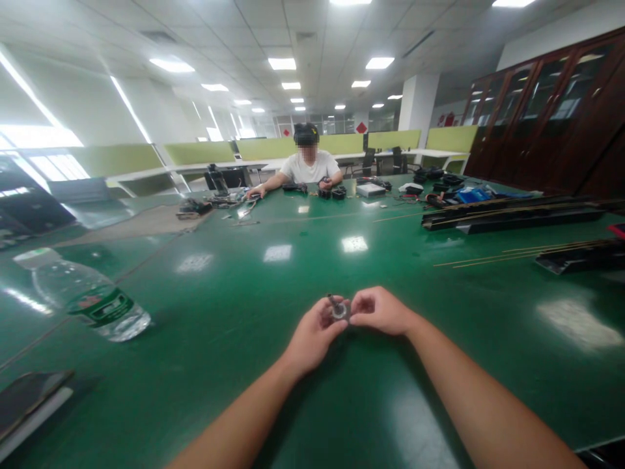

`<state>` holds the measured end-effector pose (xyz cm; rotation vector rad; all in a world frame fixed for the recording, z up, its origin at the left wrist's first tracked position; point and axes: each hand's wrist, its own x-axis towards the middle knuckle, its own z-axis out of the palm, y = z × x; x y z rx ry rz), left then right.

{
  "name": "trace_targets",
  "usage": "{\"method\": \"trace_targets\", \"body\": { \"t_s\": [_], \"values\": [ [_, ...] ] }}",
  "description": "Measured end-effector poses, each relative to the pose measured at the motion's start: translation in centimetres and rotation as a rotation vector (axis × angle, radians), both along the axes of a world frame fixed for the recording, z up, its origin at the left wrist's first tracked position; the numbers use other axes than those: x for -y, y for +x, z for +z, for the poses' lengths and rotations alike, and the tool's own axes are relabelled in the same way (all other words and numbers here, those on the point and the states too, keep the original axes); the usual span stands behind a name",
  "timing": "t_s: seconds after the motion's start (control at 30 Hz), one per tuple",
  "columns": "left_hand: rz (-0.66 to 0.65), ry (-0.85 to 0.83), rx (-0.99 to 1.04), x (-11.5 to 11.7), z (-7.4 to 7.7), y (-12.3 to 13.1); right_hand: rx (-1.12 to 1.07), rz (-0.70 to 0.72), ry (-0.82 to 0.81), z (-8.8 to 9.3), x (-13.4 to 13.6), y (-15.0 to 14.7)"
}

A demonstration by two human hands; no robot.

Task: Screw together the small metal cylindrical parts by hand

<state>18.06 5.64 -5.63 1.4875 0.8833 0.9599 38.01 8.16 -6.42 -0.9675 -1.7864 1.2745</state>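
Observation:
Both my hands meet low over the green table [234,293]. My left hand [312,332] is closed, pinching a small round metal part [338,310] with a short dark shaft sticking up from it. My right hand [378,310] is also curled shut, its fingertips pressed against the same part from the right. The part is too small to make out in detail.
A clear plastic water bottle [88,293] lies on its side at the left. A dark flat device [27,397] sits at the near left edge. Long black rails [512,215] and thin rods [517,255] lie at the right. A person [307,166] works at the table's far end among small parts.

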Motion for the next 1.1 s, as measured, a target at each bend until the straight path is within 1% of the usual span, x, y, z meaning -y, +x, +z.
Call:
{"method": "trace_targets", "body": {
  "t_s": [0.03, 0.1, 0.2, 0.3, 0.37, 0.47, 0.6, 0.7, 0.77, 0.97, 1.1],
  "values": [
    [0.029, 0.026, -0.003, 0.1, 0.0, 0.0, 0.003, -0.001, -0.001, 0.0, 0.1, 0.0],
    [0.112, 0.129, -0.071, 0.2, 0.0, -0.2, 0.005, 0.002, -0.009, 0.0, 0.1, -0.1],
    [0.231, 0.370, -0.247, 0.2, 0.2, -0.8, 0.003, 0.017, -0.022, -0.2, 0.0, -0.1],
    [0.266, 0.565, -0.345, 0.2, 0.6, -1.2, 0.007, 0.013, -0.010, -0.2, -0.1, -0.1],
    [0.255, 0.636, -0.386, 0.3, 0.9, -1.3, -0.001, 0.003, 0.005, -0.2, 0.0, -0.1],
    [0.239, 0.660, -0.424, 0.4, 1.0, -1.3, -0.018, 0.003, 0.021, -0.1, 0.1, -0.2],
    [0.226, 0.651, -0.448, 0.4, 0.8, -1.4, -0.026, -0.017, 0.077, 0.1, 0.4, -0.4],
    [0.230, 0.636, -0.450, 0.3, 0.4, -1.4, 0.034, -0.073, 0.159, 0.3, 0.6, -0.6],
    [0.244, 0.625, -0.449, 0.3, 0.3, -1.4, 0.070, -0.094, 0.183, 0.4, 0.7, -0.6],
    [0.195, 0.667, -0.451, 0.4, 0.6, -1.2, 0.116, -0.101, 0.176, 0.7, 0.8, -0.6],
    [0.185, 0.663, -0.438, 0.4, 0.6, -1.2, 0.129, -0.100, 0.162, 0.7, 0.8, -0.6]
  ]
}}
